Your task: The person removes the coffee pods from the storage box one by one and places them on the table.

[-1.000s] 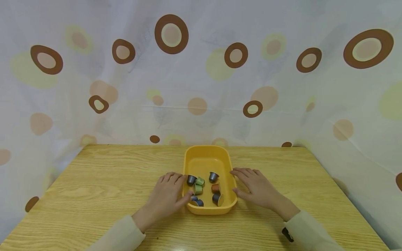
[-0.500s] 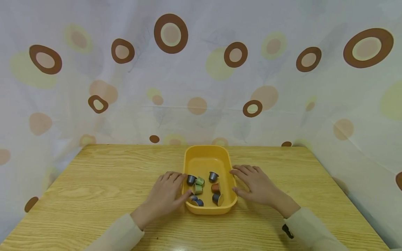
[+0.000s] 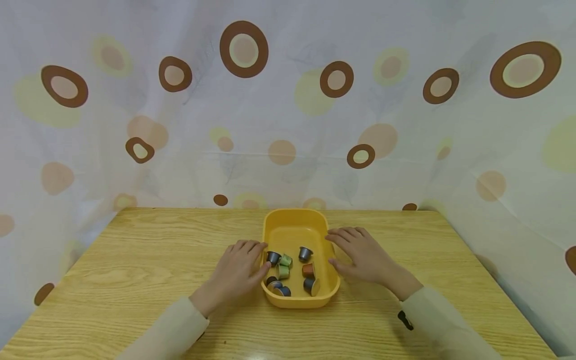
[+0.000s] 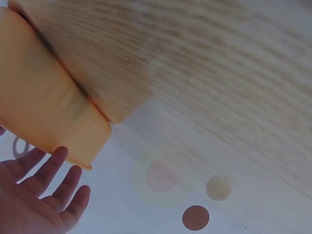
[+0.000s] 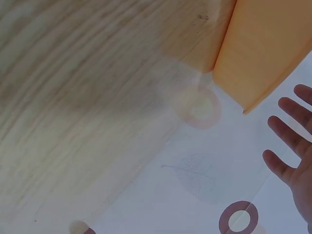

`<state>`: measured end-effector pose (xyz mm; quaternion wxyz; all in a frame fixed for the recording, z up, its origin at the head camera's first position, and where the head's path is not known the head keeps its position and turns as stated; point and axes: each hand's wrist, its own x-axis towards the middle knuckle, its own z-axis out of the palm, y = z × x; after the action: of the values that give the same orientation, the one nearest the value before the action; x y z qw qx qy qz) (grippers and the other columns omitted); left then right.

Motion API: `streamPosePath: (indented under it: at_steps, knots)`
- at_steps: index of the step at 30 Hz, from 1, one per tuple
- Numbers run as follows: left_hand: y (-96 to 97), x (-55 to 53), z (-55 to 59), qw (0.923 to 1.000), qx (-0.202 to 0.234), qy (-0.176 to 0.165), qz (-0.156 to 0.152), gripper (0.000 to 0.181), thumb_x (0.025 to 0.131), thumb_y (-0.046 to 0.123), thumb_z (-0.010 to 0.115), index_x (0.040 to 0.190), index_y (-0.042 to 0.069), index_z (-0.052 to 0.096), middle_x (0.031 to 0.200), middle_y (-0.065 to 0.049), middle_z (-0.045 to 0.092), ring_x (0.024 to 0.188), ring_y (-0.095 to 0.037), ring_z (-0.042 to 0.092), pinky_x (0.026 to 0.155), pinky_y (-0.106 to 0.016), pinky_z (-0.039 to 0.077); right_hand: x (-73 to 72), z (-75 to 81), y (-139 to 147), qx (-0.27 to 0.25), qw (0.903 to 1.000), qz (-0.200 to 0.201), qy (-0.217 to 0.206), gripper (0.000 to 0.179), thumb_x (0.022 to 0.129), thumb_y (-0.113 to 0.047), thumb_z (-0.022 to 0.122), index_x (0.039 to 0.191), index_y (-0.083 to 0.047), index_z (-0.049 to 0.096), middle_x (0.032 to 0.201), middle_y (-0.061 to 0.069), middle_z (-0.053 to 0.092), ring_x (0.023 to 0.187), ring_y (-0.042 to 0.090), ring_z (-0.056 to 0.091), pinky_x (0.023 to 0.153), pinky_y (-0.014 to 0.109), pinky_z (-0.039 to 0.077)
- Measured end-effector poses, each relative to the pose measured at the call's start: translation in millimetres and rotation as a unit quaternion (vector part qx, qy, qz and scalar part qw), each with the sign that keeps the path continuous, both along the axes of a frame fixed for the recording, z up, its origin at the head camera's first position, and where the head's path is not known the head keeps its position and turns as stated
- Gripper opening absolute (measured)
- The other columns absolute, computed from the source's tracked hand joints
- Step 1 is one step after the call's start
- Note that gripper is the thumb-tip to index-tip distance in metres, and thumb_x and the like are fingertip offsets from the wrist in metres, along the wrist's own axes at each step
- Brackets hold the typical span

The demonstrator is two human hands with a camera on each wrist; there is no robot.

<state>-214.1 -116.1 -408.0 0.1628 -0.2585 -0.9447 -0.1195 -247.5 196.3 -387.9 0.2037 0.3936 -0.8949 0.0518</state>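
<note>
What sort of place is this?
Probably a screened-off work spot indoors: a spotted sheet hangs behind and beside a wood-grained table, where a yellow tub holds small capsules. Anything beyond the sheet is hidden.

The tray (image 3: pixel 294 235) stands lengthwise at the middle of the tabletop (image 3: pixel 180 255), its far end near the back edge. A backdrop (image 3: pixel 288 115) rises behind the tabletop and along its left and right sides. In the tray, capsules (image 3: pixel 308 270) lie toward the near end: three in a line, far to near, on the right side; the others gather along the left wall, some bunched in the near left corner. The left hand (image 3: pixel 235 270) is at the tray's left rim, the right hand (image 3: pixel 363 256) at its right rim, with the capsules between them
</note>
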Motion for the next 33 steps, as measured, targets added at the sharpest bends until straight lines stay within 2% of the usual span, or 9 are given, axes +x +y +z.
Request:
streamPosePath:
  at_steps: [5, 19, 33]
  knots:
    - [-0.9, -6.1, 0.4, 1.0, 0.003, 0.003, -0.003, 0.043, 0.092, 0.039, 0.047, 0.125, 0.012, 0.054, 0.117, -0.005, 0.059, 0.109, -0.025, 0.052, 0.09, -0.044, 0.043, -6.5, 1.8, -7, 0.007, 0.9998, 0.011, 0.012, 0.046, 0.085, -0.039, 0.058, 0.122, -0.012, 0.057, 0.122, 0.004, 0.057, 0.113, 0.025, 0.052, 0.094, 0.047, 0.039]
    - [-0.4, -19.3, -2.3, 0.9998, 0.02, 0.007, 0.0, 0.04, 0.092, 0.035, 0.049, 0.124, 0.012, 0.056, 0.116, -0.004, 0.06, 0.107, -0.025, 0.053, 0.09, -0.044, 0.043, -22.5, 5.2, -28, 0.028, 0.9984, 0.04, -0.03, 0.04, 0.088, -0.033, 0.056, 0.121, -0.011, 0.057, 0.121, 0.005, 0.058, 0.112, 0.026, 0.053, 0.096, 0.048, 0.038]
    - [-0.4, -24.7, -0.3, 0.9999, 0.013, 0.01, 0.005, 0.041, 0.092, 0.035, 0.047, 0.124, 0.012, 0.056, 0.116, -0.004, 0.06, 0.107, -0.025, 0.054, 0.089, -0.043, 0.044, -35.7, 1.3, -48, 0.097, 0.991, 0.039, -0.084, 0.04, 0.088, -0.032, 0.056, 0.123, -0.013, 0.055, 0.123, 0.006, 0.056, 0.115, 0.026, 0.05, 0.098, 0.048, 0.035]
